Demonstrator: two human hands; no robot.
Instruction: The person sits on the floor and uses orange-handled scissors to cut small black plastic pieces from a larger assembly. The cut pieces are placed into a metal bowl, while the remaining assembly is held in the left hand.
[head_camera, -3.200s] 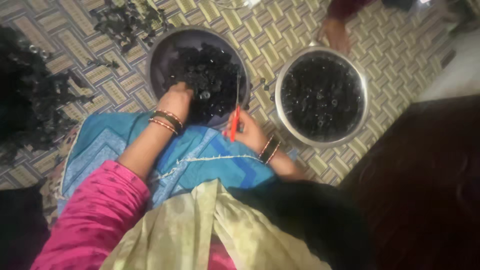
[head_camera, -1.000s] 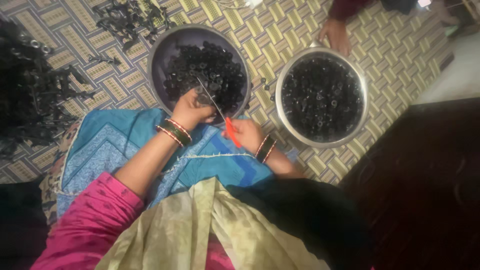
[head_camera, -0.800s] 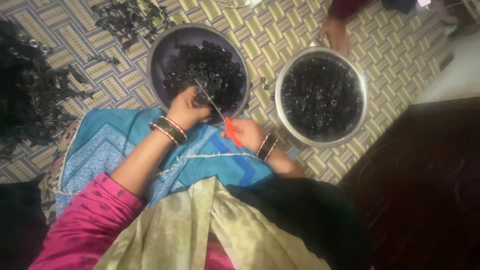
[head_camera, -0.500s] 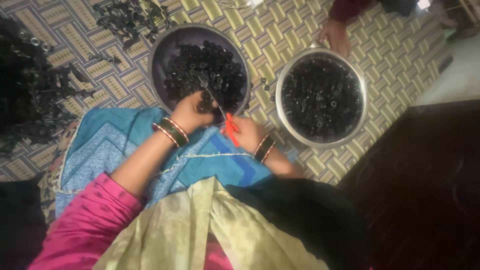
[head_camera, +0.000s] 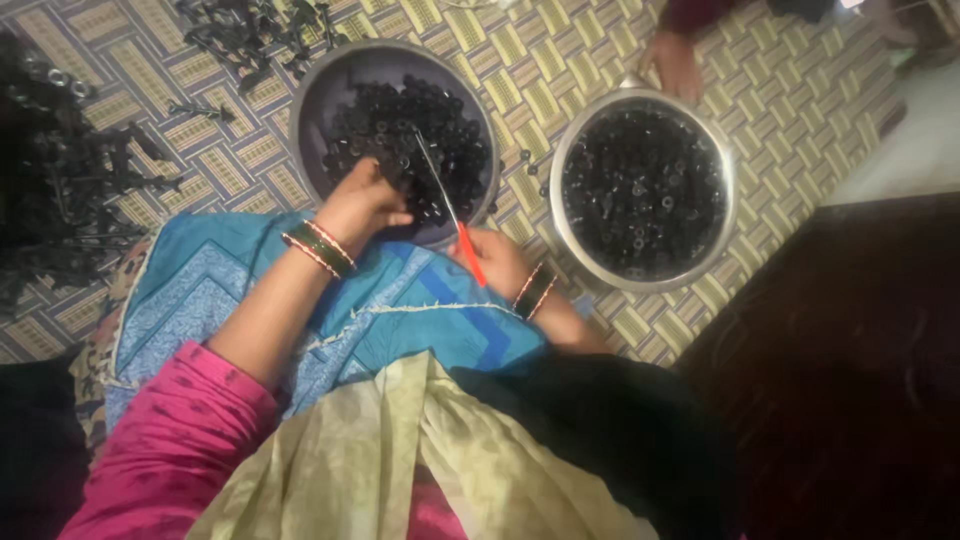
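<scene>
My left hand (head_camera: 360, 205) lies at the near rim of a dark round bowl (head_camera: 310, 110) heaped with small black ring-shaped parts (head_camera: 410, 130); its fingers are curled around a few of them. My right hand (head_camera: 495, 262) grips the red handle of a thin metal-shafted tool (head_camera: 452, 215). The shaft slants up and to the left over the bowl, close beside my left fingers. Both wrists carry bangles.
A steel bowl (head_camera: 722, 170) full of similar black parts stands to the right, with another person's hand (head_camera: 675, 62) at its far rim. Piles of black parts (head_camera: 60, 190) lie on the woven mat (head_camera: 800, 90) at left and top. Blue cloth (head_camera: 200, 290) covers my lap.
The tool, earlier held nearly upright, now slants left over the dark bowl. My left hand has drawn back from inside the bowl to its near rim, beside the shaft.
</scene>
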